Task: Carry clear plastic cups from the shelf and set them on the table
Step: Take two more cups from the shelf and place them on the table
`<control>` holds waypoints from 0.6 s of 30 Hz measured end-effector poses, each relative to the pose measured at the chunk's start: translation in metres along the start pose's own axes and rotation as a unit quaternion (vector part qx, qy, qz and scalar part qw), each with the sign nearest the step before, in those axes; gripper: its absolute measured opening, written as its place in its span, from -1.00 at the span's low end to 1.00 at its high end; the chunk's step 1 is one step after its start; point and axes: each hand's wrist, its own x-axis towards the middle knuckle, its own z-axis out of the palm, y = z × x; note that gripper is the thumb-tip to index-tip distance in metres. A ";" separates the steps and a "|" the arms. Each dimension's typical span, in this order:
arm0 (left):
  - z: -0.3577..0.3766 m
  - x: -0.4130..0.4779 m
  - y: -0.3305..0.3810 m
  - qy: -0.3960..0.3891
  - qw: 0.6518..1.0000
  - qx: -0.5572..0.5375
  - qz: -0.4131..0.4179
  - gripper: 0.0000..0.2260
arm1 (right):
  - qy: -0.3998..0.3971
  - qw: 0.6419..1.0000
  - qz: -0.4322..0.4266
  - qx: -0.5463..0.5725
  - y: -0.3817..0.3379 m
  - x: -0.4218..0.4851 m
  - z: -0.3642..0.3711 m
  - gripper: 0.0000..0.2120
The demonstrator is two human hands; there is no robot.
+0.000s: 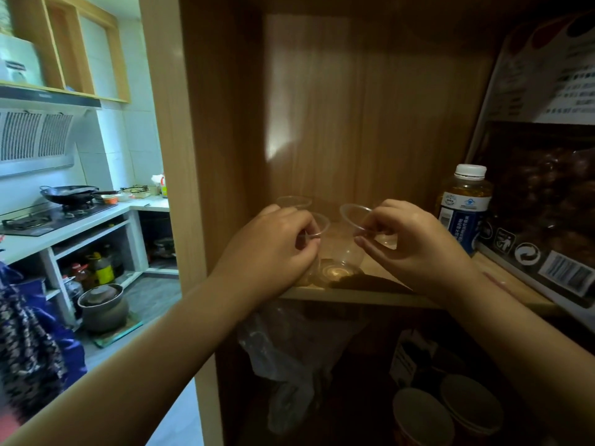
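You hold a clear cup in each hand at the shelf's (360, 296) front edge: your left hand (273, 249) pinches the left cup's (318, 230) rim, your right hand (415, 246) the tilted right cup (352, 231). Squeeze harder and the thin walls may buckle. The bottle (463, 207) at 3 o'clock could get knocked.

A tall wooden cabinet (225, 123) fills the middle, its inner back panel catching a pale patch of light. To the left opens a kitchen with white tiled walls (135, 123), a range hood (35, 136) above a gas hob (48, 217) set in a white surface (74, 226), light wooden wall cupboards (64, 43) overhead, and a grey floor (154, 294).
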 end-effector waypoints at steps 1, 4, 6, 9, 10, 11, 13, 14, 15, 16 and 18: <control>-0.004 -0.005 0.002 0.003 1.000 0.003 0.002 -0.94 | 0.000 1.000 -0.003 0.005 -0.007 -0.002 0.000 -0.93; -0.019 -0.022 0.005 0.012 1.000 0.008 0.001 -0.94 | 0.008 1.000 -0.015 0.021 -0.028 -0.007 0.002 -0.90; -0.032 -0.036 0.003 0.018 1.000 0.013 -0.013 -0.94 | 0.015 0.999 -0.029 0.023 -0.044 -0.007 0.006 -0.87; -0.057 -0.064 -0.007 0.046 0.998 0.034 -0.037 -0.95 | 0.016 0.997 -0.053 0.044 -0.073 -0.003 0.015 -0.91; -0.067 -0.074 -0.012 0.059 0.996 0.038 -0.049 -0.96 | 0.019 0.996 -0.064 0.061 -0.084 -0.001 0.020 -0.97; -0.078 -0.085 -0.016 0.068 0.995 0.043 -0.061 -0.95 | 0.023 0.994 -0.076 0.076 -0.098 0.002 0.024 -0.97; -0.101 -0.108 -0.027 0.076 0.992 0.054 -0.085 -0.93 | 0.020 0.989 -0.098 0.109 -0.128 0.010 0.036 -0.96; -0.114 -0.120 -0.032 0.078 0.990 0.060 -0.100 -0.93 | 0.015 0.987 -0.109 0.121 -0.143 0.015 0.043 -0.96; -0.127 -0.133 -0.037 0.082 0.987 0.067 -0.118 -0.93 | 0.014 0.984 -0.119 0.129 -0.160 0.021 0.051 -0.95; -0.141 -0.147 -0.043 0.089 0.984 0.074 -0.136 -0.93 | 0.014 0.982 -0.127 0.141 -0.176 0.026 0.059 -0.93; -0.171 -0.177 -0.053 0.098 0.977 0.091 -0.168 -0.93 | 0.006 0.974 -0.141 0.178 -0.214 0.036 0.078 -0.91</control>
